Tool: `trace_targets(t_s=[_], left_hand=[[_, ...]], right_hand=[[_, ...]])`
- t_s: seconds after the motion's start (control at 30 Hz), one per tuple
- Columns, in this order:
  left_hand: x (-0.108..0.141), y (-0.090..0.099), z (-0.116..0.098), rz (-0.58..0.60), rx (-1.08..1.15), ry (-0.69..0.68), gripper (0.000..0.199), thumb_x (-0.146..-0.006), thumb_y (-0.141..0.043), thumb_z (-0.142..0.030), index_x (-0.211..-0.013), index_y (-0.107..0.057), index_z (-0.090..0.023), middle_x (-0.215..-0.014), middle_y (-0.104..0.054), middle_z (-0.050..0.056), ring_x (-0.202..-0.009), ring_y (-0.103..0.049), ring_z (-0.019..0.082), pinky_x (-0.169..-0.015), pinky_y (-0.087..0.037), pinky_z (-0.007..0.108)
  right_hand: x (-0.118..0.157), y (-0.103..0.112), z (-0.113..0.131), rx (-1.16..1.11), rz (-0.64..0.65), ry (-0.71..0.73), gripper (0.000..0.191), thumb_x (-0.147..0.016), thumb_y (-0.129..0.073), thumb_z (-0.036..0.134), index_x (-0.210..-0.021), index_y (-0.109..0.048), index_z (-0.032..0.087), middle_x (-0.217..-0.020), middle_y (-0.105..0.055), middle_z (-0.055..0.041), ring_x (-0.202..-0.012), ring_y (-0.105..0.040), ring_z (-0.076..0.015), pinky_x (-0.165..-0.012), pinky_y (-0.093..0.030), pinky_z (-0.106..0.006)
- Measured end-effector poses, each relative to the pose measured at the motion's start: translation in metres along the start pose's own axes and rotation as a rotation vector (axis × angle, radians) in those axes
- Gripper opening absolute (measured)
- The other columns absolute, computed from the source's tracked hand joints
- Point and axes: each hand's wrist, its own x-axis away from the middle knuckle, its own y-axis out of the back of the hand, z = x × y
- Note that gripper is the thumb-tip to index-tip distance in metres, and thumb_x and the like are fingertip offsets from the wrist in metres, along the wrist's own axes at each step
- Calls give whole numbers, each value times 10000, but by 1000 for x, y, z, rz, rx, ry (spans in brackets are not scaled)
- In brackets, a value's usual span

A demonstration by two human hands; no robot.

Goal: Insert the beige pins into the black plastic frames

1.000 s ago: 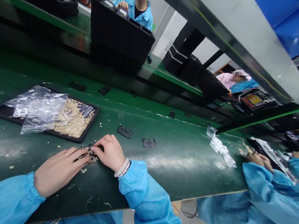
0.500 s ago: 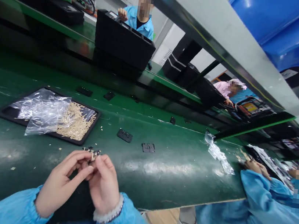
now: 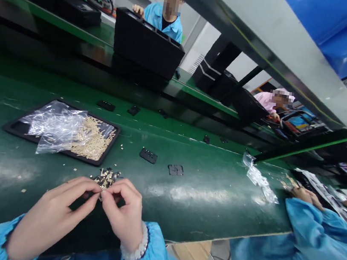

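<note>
My left hand (image 3: 62,209) and my right hand (image 3: 125,209) meet at the fingertips near the bench's front edge. Both are closed in a pinch, and whatever sits between them is too small to name. Just beyond the fingertips lies a heap of small black and beige pieces (image 3: 108,176). To the left of the heap is a black tray (image 3: 91,160) with many thin beige strips (image 3: 94,142) and crumpled clear plastic bags (image 3: 59,125) in it. A white beaded bracelet (image 3: 137,249) circles my right wrist.
Two flat black plates (image 3: 148,155) (image 3: 176,170) lie right of the tray. Small black parts (image 3: 133,110) line the back. Clear plastic packaging (image 3: 260,176) lies farther right, near a co-worker's hands (image 3: 308,196). A metal beam (image 3: 269,44) crosses overhead. Another person stands behind a black box (image 3: 148,42).
My hands have drawn slightly apart and lower, with the fingertips now pinched together. The heap of small pieces shows more fully beyond them. The view has shifted a little.
</note>
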Motion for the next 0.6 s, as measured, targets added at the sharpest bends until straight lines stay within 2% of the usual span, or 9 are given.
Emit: trace_targets(t_s=[0.13,0.23,0.43,0.53,0.6], left_hand=[[-1,-11,-5,-43,237,291,437,-765,-675,-677,-729,-762,-251,-738,-786,29,-610,-744,186,-545,-584,201],[1,-17,-6,-88,368,433,487,-696,-716,-721,-713,-767,-238,-616,-738,21,-517,-694,175,-493,-569,207],[9,-21,1,-73,405,536,480,-675,-744,-708,-690,-759,-229,-541,-673,11,-489,-652,171,-492,-569,231],[10,-22,2,-92,407,528,481,-697,-731,-709,-692,-749,-228,-533,-667,6,-490,-656,175,-491,-574,235],[10,-21,1,-139,373,486,489,-696,-727,-722,-689,-745,-233,-565,-692,5,-492,-665,173,-499,-581,231]], right_hand=[[3,-15,-7,-211,-131,-109,212,-792,-717,321,-609,-629,263,-690,-623,-34,-674,-577,-215,-649,-485,-365],[7,-23,-13,-313,-179,-133,237,-800,-726,368,-618,-620,259,-693,-606,-31,-669,-562,-212,-658,-487,-371],[11,-27,-18,-326,-201,-112,226,-814,-720,348,-638,-608,261,-710,-587,-29,-673,-557,-209,-661,-488,-368],[12,-29,-19,-294,-207,-88,216,-835,-697,332,-652,-604,265,-730,-594,-35,-696,-579,-216,-665,-499,-371],[13,-28,-18,-229,-235,-44,118,-835,-700,308,-735,-648,272,-809,-626,-52,-710,-597,-220,-644,-504,-370]])
